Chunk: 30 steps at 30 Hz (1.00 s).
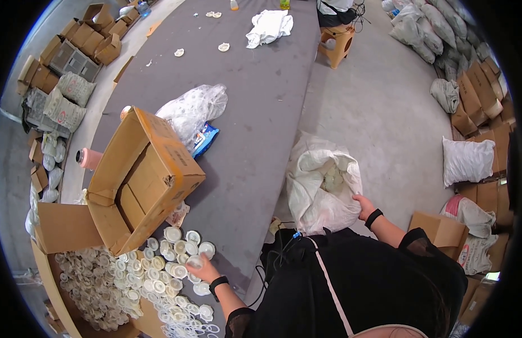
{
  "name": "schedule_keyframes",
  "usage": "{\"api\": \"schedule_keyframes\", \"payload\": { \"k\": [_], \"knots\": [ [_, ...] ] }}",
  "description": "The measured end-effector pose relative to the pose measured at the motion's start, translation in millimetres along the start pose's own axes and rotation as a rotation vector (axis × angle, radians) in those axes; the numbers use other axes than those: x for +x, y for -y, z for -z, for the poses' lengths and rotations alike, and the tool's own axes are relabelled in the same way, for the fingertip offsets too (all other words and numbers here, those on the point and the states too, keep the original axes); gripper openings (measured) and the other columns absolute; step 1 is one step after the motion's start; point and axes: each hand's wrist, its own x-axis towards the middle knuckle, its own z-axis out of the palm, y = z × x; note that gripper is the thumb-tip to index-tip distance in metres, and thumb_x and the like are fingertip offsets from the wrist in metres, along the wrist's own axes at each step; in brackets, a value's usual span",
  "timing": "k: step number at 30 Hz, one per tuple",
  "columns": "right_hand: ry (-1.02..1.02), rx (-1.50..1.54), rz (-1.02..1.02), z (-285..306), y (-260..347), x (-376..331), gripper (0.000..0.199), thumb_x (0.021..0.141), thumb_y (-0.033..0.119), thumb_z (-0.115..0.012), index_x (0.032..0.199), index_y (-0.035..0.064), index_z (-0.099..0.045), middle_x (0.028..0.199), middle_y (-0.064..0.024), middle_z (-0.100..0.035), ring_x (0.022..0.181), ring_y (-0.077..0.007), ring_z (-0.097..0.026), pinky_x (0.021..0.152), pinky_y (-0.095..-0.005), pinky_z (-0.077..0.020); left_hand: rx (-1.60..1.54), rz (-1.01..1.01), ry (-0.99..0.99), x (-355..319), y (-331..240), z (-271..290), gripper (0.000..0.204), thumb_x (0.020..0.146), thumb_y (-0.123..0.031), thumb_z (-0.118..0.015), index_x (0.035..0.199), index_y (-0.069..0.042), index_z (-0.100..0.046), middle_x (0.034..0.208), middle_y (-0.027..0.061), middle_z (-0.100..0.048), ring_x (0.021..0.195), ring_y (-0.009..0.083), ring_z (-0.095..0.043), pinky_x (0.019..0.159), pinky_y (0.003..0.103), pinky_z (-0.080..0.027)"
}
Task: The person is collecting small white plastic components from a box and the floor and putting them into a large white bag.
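Observation:
My left hand (204,270) is at the near left edge of the table, its fingers closed on a round whitish plastic cap (194,262). Around it lies a spread of similar round plastic caps (159,276), white to cream in colour. Thin white plastic rings (187,328) lie in a heap nearer to me. On the other side, my right hand (366,208) grips the edge of a white woven sack (314,197). The sack's mouth gapes upward beside the table, and pale contents show inside, too unclear to name.
A cardboard box (185,166) lies tipped on the grey table (255,118). Left of my hand, a large carton (51,281) holds many more caps. A clear plastic bag (199,104), a blue packet (205,139) and a pink bottle (90,158) stand beyond. Sacks and cartons (480,96) line the right side.

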Motion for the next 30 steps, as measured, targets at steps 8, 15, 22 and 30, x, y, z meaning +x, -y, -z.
{"api": "schedule_keyframes", "payload": {
  "k": [8, 15, 22, 30],
  "knots": [
    [0.014, 0.053, -0.036, 8.9, -2.8, 5.9, 0.04, 0.076, 0.011, -0.049, 0.114, 0.0013, -0.044, 0.106, -0.0143, -0.054, 0.097, -0.029, -0.052, 0.088, -0.0424, -0.04, 0.431, -0.486, 0.402, -15.1, -16.8, -19.3, 0.058, 0.058, -0.011, -0.069, 0.108, 0.004, -0.043, 0.1, 0.0207, -0.049, 0.098, 0.0359, -0.045, 0.087, 0.04, -0.035],
    [0.022, 0.059, -0.03, 9.5, -3.2, -2.0, 0.039, 0.076, 0.011, -0.05, 0.113, 0.0013, -0.044, 0.106, -0.0136, -0.055, 0.096, -0.0289, -0.053, 0.087, -0.0427, -0.0405, -0.442, 0.325, -0.003, -2.5, -18.3, -1.1, 0.053, 0.073, -0.018, -0.066, 0.113, 0.004, -0.04, 0.102, 0.0156, -0.051, 0.085, 0.0217, -0.053, 0.079, 0.032, -0.042],
    [0.04, 0.049, -0.051, 5.7, -2.3, 0.9, 0.04, 0.076, 0.012, -0.049, 0.114, 0.0012, -0.044, 0.108, -0.0139, -0.054, 0.098, -0.0298, -0.052, 0.088, -0.0428, -0.04, 0.335, -0.292, 0.393, -17.0, 4.0, -6.3, 0.069, 0.058, -0.023, -0.073, 0.112, 0.007, -0.041, 0.108, 0.0223, -0.05, 0.103, 0.0343, -0.045, 0.091, 0.04, -0.033],
    [0.041, 0.037, -0.047, 3.8, -1.8, 0.3, 0.041, 0.076, 0.011, -0.049, 0.115, 0.0003, -0.043, 0.108, -0.0147, -0.053, 0.099, -0.0301, -0.051, 0.09, -0.043, -0.0384, 0.304, -0.5, 0.56, -21.1, -30.6, -17.9, 0.064, 0.052, -0.015, -0.073, 0.107, 0.001, -0.046, 0.101, 0.0206, -0.051, 0.097, 0.0372, -0.047, 0.084, 0.042, -0.038]
  ]
}}
